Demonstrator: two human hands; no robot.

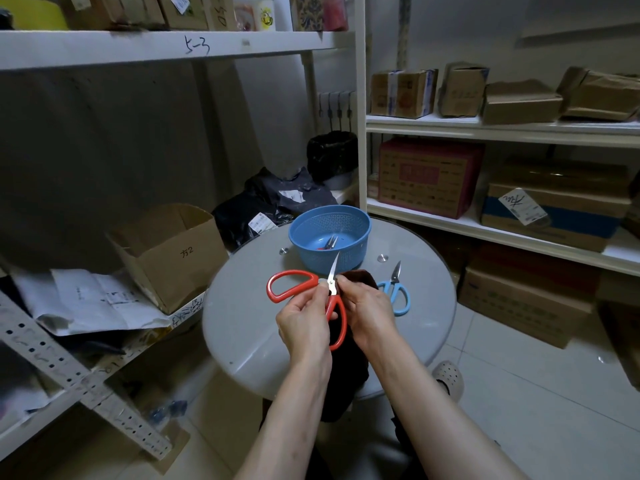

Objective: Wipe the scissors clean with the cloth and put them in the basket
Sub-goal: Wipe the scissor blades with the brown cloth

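Papers (86, 299): white creased sheets, far left on a low shelf; the print is too small to read.
Open carton (173, 254): plain brown cardboard with its flaps up, marked "方2" by hand in black.
Shelf edge (196, 46): white painted board, top left, with "5-3" written by hand.
Black bags (277, 202): glossy plastic parcels behind the table, each with a white label too small to read.
Table (242, 323): round grey glass top with small metal studs.
Red scissors (294, 285): smooth red plastic loops and bright steel blades, spread wide above the table centre. One loop points left, the other hangs between the hands.
Left hand (304, 323): thumb and forefinger pinch the red scissors at the pivot.
Basket (346, 258): round blue perforated plastic at the far side of the table, with another pair (330, 242) lying inside.
Cloth (360, 277): dark brown and soft, pressed against the steel by the pivot.
Right hand (370, 313): fingers curled around the cloth, gripping it.
Blue scissors (396, 292): light blue loops, shut, flat on the table to the right.
Cartons (550, 209): brown cardboard on white shelves at the right. One has a blue band and a white tag whose scrawl cannot be read.
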